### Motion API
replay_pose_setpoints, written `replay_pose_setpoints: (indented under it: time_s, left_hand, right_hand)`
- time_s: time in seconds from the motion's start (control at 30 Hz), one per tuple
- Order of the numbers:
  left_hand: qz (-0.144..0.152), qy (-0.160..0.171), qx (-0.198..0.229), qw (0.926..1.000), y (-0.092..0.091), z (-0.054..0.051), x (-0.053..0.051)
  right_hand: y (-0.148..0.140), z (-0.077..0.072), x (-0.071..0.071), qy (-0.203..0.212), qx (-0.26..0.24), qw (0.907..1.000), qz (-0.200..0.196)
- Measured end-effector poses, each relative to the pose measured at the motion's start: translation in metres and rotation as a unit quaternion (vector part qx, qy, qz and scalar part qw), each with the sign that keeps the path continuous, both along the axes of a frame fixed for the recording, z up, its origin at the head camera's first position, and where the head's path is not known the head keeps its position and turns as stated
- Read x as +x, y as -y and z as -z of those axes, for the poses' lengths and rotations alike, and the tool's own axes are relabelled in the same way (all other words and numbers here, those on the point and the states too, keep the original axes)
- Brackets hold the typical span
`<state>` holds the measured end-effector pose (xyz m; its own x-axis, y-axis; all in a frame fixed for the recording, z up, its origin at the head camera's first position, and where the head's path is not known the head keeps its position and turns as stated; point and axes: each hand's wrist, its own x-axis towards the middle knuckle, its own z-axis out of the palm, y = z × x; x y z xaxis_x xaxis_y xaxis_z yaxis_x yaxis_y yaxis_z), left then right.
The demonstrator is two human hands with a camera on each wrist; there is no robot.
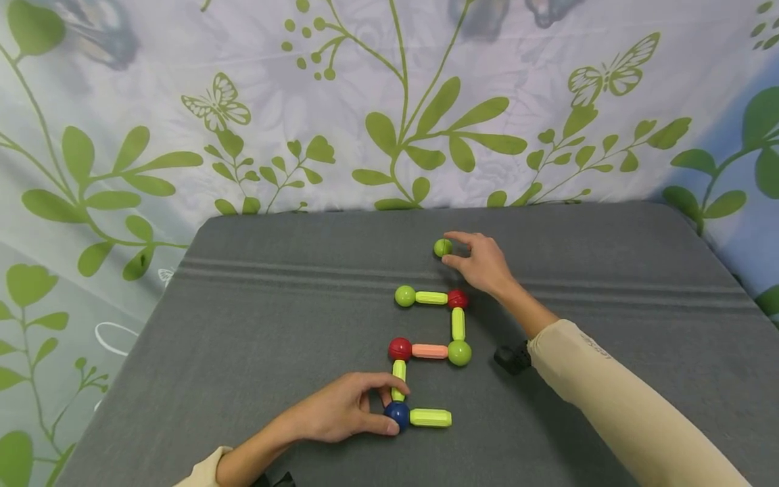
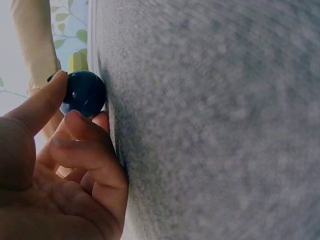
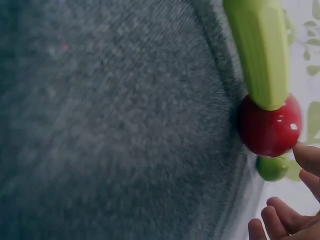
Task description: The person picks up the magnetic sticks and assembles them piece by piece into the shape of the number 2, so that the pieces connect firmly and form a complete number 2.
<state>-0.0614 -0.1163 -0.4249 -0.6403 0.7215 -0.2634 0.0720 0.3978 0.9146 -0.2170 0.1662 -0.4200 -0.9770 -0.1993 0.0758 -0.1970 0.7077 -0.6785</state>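
Observation:
My left hand (image 1: 341, 409) pinches a blue ball (image 1: 397, 414) between thumb and fingers. One finger lies over the yellow-green stick (image 1: 398, 380) above it. Joined to the blue ball's right side is another yellow-green stick (image 1: 431, 418). The chain runs on through a red ball (image 1: 400, 349), an orange stick (image 1: 430, 351), a green ball (image 1: 459, 352), an upright stick (image 1: 458, 324), a red ball (image 3: 270, 127), a stick (image 1: 431, 297) and an end green ball (image 1: 405, 295). My right hand (image 1: 481, 260) reaches to a separate green ball (image 3: 272, 168), thumb and finger spread just above it.
All pieces lie on a grey cloth-covered table (image 1: 274, 325). Behind it hangs a white curtain (image 1: 341, 101) with green leaves and butterflies. A black wrist device (image 1: 513, 358) sits below my right forearm.

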Motion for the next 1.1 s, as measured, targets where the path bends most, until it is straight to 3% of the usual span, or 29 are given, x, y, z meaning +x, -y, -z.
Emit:
replay_pose_setpoints:
  time_s: [0.4,1.1]
  left_hand:
    - [-0.001,-0.004,0.008,1.0,0.001,0.001,0.0]
    - [0.006,-0.011,0.008,0.9999,0.002,0.002,-0.002]
  right_hand:
    - [0.009,0.009,-0.008,-0.034,0.026,0.999,0.014]
    - [0.013,0.011,-0.009,-0.04,0.03,0.9984,0.028]
